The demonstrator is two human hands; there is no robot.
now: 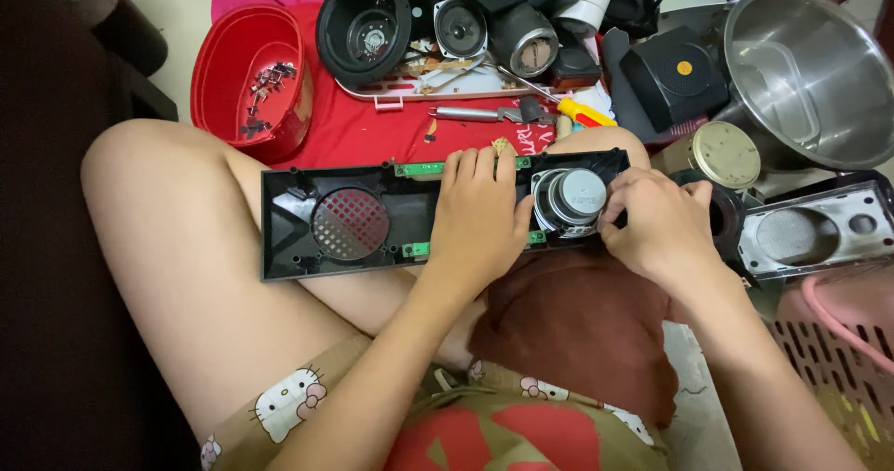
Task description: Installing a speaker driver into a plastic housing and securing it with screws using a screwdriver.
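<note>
patterned shorts (447,434) and bare crossed legs sit closest to the lens; the long black speaker panel (307,220) rests across the lap, its long axis running left to right.

left end of panel: round red-backed grille opening (350,223), nothing mounted in it. middle: left hand (480,215) lies flat on the panel, fingers (466,168) stretched out toward the far edge and pressing down, covering part of a green circuit strip (419,168); closed on nothing. right end: round speaker driver (570,201) seated in the panel, just right of the left hand and touching its thumb side. right hand (656,224) comes in from the right, fingers (615,212) curled against the driver's rim, pinching it at the edge. driver thus lies between the two hands, right hand nearer and the only one gripping it.

beyond the panel, on red cloth (354,131) on the floor, left to right: red plastic tub (244,71) holding small screws, loose black speaker cones (365,26), yellow-handled screwdriver (582,111), steel pot (810,71).
</note>
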